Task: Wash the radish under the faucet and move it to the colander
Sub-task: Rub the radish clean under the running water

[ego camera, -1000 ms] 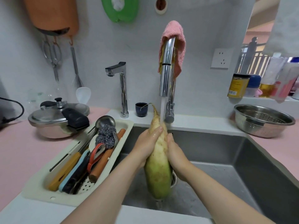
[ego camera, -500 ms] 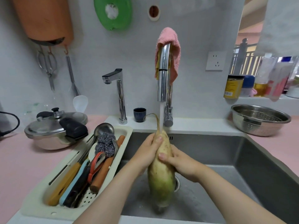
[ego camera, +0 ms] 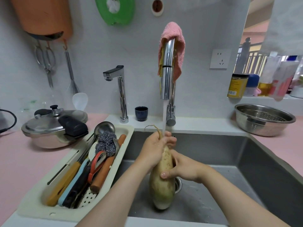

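Fingers [ego camera: 171, 140] of both hands are curled round the long pale green-white radish [ego camera: 164, 189], which stands nearly upright over the deep stainless steel sink [ego camera: 213, 145], fat end down beside the drain, thin root end up in the stream from the tall chrome faucet [ego camera: 166, 79]. The left hand [ego camera: 154, 151] wraps the tapered top; the right hand [ego camera: 183, 167] clasps the middle from the right. The perforated steel colander bowl [ego camera: 255, 128] sits well apart on the right-side counter, so the right hand looks better placed for the carry.
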Available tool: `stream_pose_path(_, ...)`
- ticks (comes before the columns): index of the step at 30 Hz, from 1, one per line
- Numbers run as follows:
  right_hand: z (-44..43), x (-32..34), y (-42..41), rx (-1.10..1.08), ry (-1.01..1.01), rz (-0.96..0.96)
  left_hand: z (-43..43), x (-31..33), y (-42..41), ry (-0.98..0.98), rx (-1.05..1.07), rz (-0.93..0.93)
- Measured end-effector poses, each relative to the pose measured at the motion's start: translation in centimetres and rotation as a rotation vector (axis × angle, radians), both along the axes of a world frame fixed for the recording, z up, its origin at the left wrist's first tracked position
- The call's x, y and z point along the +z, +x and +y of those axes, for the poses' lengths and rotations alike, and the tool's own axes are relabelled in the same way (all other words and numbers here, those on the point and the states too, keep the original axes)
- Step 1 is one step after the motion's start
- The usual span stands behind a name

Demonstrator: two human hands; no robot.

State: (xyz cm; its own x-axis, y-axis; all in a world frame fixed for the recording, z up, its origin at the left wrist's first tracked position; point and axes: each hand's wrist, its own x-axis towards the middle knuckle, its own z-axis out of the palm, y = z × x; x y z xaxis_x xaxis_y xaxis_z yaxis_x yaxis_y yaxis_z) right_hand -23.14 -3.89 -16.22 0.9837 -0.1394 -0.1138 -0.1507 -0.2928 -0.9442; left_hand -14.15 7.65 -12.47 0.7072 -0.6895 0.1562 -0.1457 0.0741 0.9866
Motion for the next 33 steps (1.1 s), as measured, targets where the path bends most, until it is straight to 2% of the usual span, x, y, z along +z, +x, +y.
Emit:
stream_pose_path(5, 0.8, 0.6, 0.5, -0.091, -0.005, -0.087, 0.3, 0.0, 0.0, -0.060, 0.088, 0.040)
stream_pose_path(8, 1.5, 1.4, 0.7, -0.129, -0.002, -0.156, 0.6, 0.2, 0.5, -0.034, 0.024, 0.111)
stream_pose_path(11, 1.6, 1.7, 0.7, -0.151, -0.017, -0.172, 0.9, 1.2, 1.2, -0.101, -0.081, 0.270)
stream_pose_path(14, 1.3, 1.6, 1.2, -0.199, -0.018, -0.185, 0.6, 2.3, 1.6, -0.231, -0.038, 0.448)
stream_pose_path(18, 1.1, 1.8, 1.5, -0.220, 0.139, -0.228, -0.2, 2.4, 1.4, -0.076, -0.001, 0.312)
stream_pose_path(23, 1.6, 2.4, 1.7, -0.359, 0.123, -0.266, -0.8, 1.4, 2.4, -0.261, -0.034, 0.460)
stream_pose_path(26, 1.8, 2.8, 2.1, -0.439, 0.079, -0.282, -1.1, 0.8, 2.9, -0.259, 0.002, 0.391)
stream_pose_path(30, 1.5, 3.5, 2.1, -0.304, 0.096, -0.364, -1.1, 1.0, 2.7, -0.182, -0.037, 0.344)
stream_pose_path(33, 2.2, 3.9, 1.9, -0.234, 0.179, -0.362, -0.7, 1.1, 3.2, -0.221, -0.116, 0.501)
